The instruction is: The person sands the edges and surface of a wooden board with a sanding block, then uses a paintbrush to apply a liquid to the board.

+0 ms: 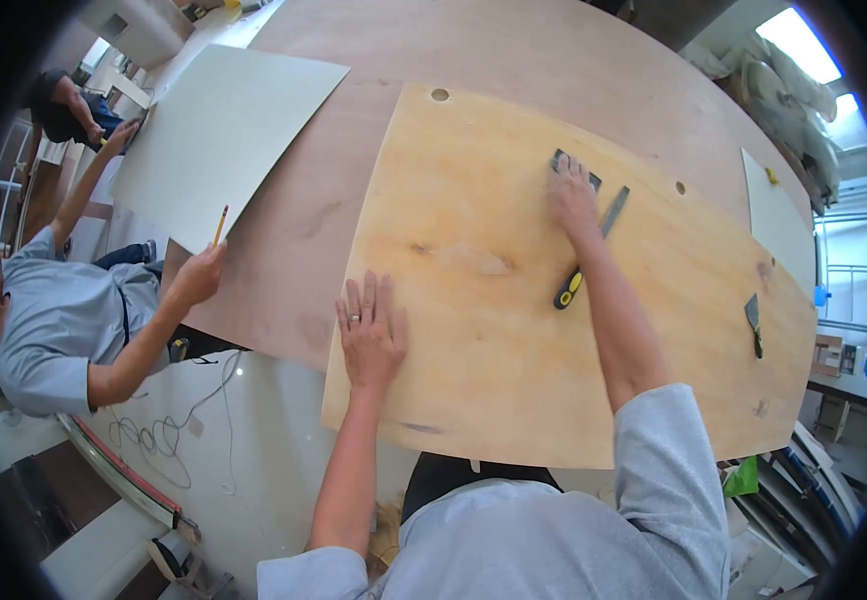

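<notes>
A large plywood panel point(494, 350) lies in front of me on the table. My left hand point(372, 340) rests flat on it near its left edge, fingers spread, a ring on one finger. Toward the far side, my right hand point(575, 195) presses on a dark flat sanding block point(595, 182), which is mostly hidden under the fingers. Just right of that hand lies a file point(615, 211) with a black and yellow handle, partly behind my forearm. A putty knife point(754, 322) sits farther right on the panel.
The brown tabletop point(514, 45) extends beyond the panel. At left, a co-worker point(74, 320) holds a pencil point(222, 224) beside a pale sheet point(239, 125); another person's hand is behind. A cable point(169, 435) lies on the floor. Another pale sheet point(776, 215) is at right.
</notes>
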Action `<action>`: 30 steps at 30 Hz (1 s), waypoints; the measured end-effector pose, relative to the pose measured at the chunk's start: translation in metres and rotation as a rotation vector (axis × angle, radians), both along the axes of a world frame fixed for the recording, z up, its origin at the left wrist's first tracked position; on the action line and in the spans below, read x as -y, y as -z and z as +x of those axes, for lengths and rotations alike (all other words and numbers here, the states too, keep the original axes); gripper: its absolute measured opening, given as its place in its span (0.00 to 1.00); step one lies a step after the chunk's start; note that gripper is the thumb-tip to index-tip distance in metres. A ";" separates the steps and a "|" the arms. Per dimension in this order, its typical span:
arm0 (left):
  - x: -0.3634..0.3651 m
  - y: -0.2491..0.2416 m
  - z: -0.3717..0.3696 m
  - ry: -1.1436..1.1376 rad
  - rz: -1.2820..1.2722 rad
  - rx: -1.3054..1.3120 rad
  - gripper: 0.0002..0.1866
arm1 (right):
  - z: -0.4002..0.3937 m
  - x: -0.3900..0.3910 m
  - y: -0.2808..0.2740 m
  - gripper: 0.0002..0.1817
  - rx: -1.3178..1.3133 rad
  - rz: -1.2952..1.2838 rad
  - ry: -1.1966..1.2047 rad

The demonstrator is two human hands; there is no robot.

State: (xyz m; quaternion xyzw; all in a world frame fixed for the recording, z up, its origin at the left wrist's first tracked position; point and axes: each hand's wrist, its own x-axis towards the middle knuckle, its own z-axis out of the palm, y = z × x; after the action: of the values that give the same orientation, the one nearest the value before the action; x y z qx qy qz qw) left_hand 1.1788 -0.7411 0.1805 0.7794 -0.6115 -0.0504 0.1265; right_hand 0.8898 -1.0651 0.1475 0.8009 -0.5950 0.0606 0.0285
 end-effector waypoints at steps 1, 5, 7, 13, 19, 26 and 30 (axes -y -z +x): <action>-0.002 -0.003 -0.001 -0.006 0.015 -0.002 0.34 | 0.018 -0.009 0.005 0.30 0.024 -0.060 -0.086; 0.000 -0.005 0.001 -0.006 0.049 0.023 0.34 | 0.117 -0.074 0.009 0.30 0.301 -0.082 -0.412; -0.003 -0.007 -0.001 -0.011 0.078 0.018 0.34 | 0.112 -0.068 -0.011 0.31 0.328 0.107 -0.546; 0.002 -0.006 -0.001 -0.020 0.064 0.003 0.34 | 0.115 0.040 0.007 0.32 0.206 -0.126 -0.019; -0.004 -0.009 -0.001 -0.021 0.067 -0.018 0.34 | 0.137 -0.014 -0.002 0.31 0.391 0.064 -0.410; 0.002 -0.008 -0.003 -0.025 0.061 -0.043 0.34 | 0.097 0.057 0.026 0.31 0.224 -0.294 0.157; 0.003 -0.001 -0.001 0.015 0.046 0.003 0.34 | 0.143 0.033 0.004 0.32 0.513 -0.015 -0.202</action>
State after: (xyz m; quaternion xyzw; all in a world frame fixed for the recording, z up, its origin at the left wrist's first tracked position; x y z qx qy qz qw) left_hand 1.1777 -0.7436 0.1810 0.7777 -0.6160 -0.0644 0.1073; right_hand 1.0327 -1.0984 0.1437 0.8144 -0.4995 0.2685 -0.1232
